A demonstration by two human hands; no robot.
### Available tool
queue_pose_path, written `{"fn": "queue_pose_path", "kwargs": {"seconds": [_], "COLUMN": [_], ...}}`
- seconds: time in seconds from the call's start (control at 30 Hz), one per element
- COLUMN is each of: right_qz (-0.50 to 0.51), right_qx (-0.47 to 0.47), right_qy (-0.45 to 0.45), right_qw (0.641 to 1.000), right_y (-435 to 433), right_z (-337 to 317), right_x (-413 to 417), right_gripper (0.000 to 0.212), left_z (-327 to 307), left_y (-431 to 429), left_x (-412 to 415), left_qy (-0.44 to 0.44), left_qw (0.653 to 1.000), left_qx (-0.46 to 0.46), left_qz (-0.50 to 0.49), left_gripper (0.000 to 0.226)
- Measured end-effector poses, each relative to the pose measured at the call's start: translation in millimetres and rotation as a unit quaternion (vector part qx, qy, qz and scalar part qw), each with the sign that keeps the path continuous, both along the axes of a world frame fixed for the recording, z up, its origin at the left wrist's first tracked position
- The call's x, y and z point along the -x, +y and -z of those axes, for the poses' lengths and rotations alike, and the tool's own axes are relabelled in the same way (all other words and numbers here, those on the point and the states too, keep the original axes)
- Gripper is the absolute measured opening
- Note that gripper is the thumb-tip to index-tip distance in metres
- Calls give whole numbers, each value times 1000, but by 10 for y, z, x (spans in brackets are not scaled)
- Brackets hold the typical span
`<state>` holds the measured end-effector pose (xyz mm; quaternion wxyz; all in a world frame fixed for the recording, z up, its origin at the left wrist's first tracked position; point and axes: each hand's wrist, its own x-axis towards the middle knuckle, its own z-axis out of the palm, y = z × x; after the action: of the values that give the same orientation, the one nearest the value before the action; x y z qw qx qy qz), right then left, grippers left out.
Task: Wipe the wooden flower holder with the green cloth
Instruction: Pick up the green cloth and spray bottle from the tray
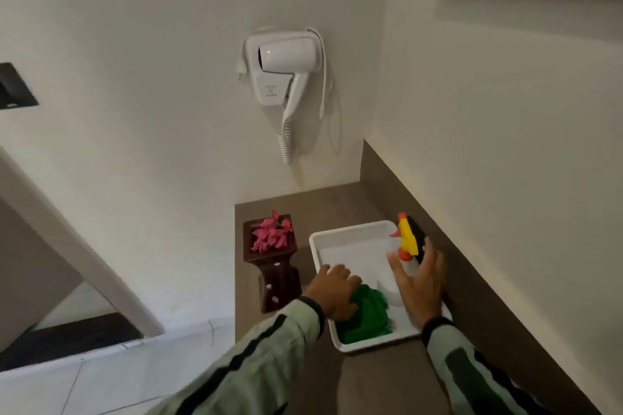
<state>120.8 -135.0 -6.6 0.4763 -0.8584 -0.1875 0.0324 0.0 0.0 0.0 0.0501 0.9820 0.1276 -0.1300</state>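
Note:
The dark wooden flower holder (274, 271) stands upright on the counter's left edge, with pink flowers (271, 235) in its top. The crumpled green cloth (365, 317) lies in the near end of a white tray (325, 241). My left hand (333, 291) rests on the cloth's left side, fingers curled over it. My right hand (419, 283) hovers open over the tray's right side, close beside a white spray bottle with a yellow and red trigger head (406, 239); its body is partly hidden behind the hand.
The brown counter (337, 205) runs along the right wall, with a raised backsplash. A white hair dryer (285, 67) hangs on the wall above the counter's far end. Floor tiles and a slanted white panel lie to the left.

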Motion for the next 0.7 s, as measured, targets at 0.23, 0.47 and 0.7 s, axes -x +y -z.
{"fn": "queue_pose_path", "kwargs": {"seconds": [0.23, 0.47, 0.7], "right_qz": [-48, -79, -54], "right_qx": [-8, -59, -107], "right_qy": [74, -14, -73], "right_qw": [996, 995, 990], "right_y": [225, 340, 268], "right_z": [112, -88, -687], "right_x": [-374, -379, -197], "right_gripper": [42, 41, 23], "left_z": [343, 372, -92], "left_y": [39, 44, 58], "left_x": [-200, -350, -143], "left_qy": [32, 44, -59], "left_qw": [989, 985, 974], "left_qx": [110, 99, 154], "left_qz": [-89, -134, -157], "left_gripper": [70, 58, 42]}}
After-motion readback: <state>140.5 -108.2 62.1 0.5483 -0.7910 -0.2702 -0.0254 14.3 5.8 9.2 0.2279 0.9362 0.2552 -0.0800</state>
